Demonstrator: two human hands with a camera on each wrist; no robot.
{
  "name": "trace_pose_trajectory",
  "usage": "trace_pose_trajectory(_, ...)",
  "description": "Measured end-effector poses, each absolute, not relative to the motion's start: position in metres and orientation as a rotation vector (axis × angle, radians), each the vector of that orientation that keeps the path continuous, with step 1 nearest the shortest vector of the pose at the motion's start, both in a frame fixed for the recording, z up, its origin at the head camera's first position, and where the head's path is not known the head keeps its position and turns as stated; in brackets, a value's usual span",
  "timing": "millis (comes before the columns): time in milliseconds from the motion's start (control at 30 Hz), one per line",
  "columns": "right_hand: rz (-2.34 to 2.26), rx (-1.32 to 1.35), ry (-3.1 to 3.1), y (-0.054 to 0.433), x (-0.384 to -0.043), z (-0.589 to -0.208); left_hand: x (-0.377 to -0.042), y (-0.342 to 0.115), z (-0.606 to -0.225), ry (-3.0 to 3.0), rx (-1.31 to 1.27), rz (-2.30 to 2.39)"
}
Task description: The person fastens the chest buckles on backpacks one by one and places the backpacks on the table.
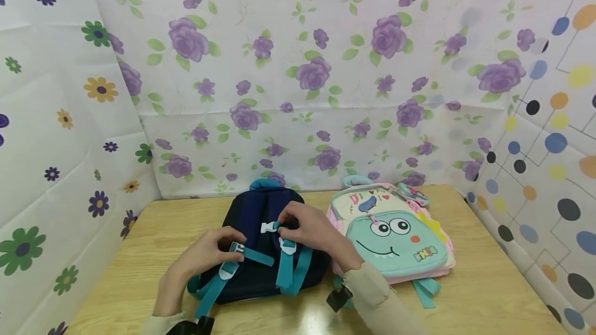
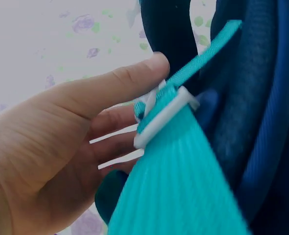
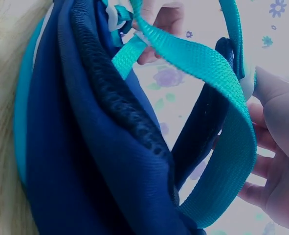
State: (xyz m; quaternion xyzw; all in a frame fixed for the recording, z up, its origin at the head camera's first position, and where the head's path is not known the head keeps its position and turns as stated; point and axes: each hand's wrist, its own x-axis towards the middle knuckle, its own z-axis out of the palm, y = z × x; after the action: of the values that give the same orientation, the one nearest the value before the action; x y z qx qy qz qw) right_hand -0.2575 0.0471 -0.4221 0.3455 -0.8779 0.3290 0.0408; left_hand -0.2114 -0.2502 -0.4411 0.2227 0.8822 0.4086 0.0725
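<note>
Left wrist view: white strap adjuster [image 2: 166, 117] edge-on, teal webbing widening below it; the thumb hides most of the clip, which the head view shows as a teal-and-white buckle [image 1: 237, 248]. Right wrist view: teal strap loop [image 3: 232, 122] bows outward across a dark shoulder strap [image 3: 198, 129]; this depth is lost in the head view. Around: wood-grain table [image 1: 139, 242]; dinosaur-face backpack [image 1: 396, 244] at 3 o'clock of the navy backpack [image 1: 253, 283]. Left hand [image 1: 207, 249]: thumb and fingers pinching the teal-and-white buckle. White buckle [image 1: 268, 227] at 2 o'clock from it. Right hand [image 1: 309, 226]: apparently clamped on the white buckle's 3 o'clock end; contact poorly resolved. Navy backpack lies beneath both hands, handle [image 1: 265, 184] at 12 o'clock.
</note>
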Motion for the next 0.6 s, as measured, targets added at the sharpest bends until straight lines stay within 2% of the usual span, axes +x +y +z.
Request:
trace_pose_trajectory(267, 0.970, 1.082, -2.653, 0.044, -0.255, -0.430, -0.214, -0.255, -0.439, 2.643, 0.675, 1.187)
trace_pose_trajectory(600, 0.843, 1.129, -2.631, 0.037, -0.250, -0.442, -0.214, -0.238, -0.438, 2.752, 0.713, 1.126)
